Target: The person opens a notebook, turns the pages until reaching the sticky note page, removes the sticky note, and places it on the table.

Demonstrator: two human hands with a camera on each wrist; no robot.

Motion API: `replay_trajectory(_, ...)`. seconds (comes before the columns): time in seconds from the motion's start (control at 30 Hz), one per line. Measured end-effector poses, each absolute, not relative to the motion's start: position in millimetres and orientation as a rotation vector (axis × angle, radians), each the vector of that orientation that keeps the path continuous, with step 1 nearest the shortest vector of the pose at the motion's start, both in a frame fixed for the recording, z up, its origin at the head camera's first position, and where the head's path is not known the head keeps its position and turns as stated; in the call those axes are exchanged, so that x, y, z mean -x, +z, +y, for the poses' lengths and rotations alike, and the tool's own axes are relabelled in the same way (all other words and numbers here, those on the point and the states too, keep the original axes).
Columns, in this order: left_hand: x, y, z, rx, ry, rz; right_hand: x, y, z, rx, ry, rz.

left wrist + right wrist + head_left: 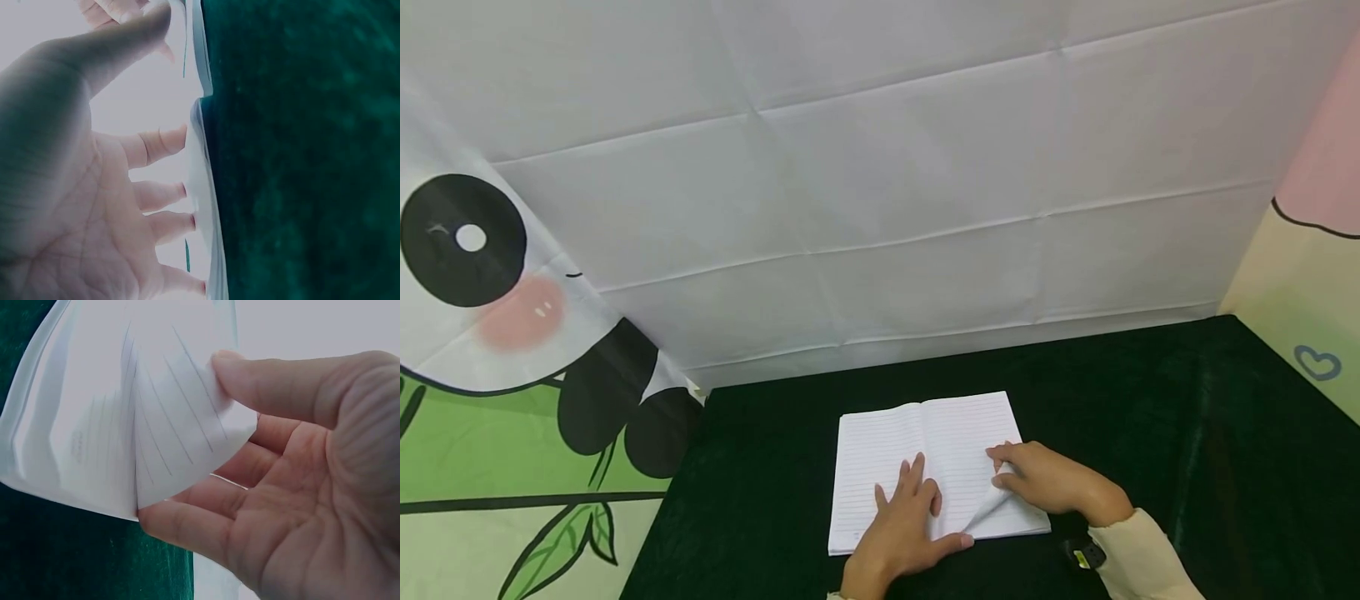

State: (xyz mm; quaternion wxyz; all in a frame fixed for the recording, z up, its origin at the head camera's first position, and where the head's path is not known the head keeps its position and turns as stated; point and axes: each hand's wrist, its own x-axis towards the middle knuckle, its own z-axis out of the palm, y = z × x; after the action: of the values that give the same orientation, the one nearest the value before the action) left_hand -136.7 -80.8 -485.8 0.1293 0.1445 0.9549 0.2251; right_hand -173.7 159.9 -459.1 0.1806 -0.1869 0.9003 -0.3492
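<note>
A lined notebook [880, 450] lies spread out on the dark green cloth, both pages showing ruled lines. My left hand [902, 529] rests across its lower middle, fingers spread near the centre fold and the thumb stretched toward the bottom edge. With thumb and fingers, my right hand [1052, 479] pinches the lower corner of a right-hand page [988, 508], which is folded up and over on a slant. In the right wrist view the lifted page [181, 419] curves between thumb and fingers. The left wrist view shows my left palm [81, 206] beside the notebook's edge [215, 262].
Green cloth [760, 492] covers the table around the notebook. A pale wall sheet [925, 183] with fold creases stands behind it. Cartoon-printed panels [482, 342] flank the left side and the right. A small black device [1084, 553] sits by the right sleeve.
</note>
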Motion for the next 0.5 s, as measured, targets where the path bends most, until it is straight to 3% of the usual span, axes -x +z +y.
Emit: replay_trajectory(0.5,134.5,-482.1,-64.0,-0.636,0.614,2.839,173.5,-460.5,161.2,0.530,-1.009,2.562)
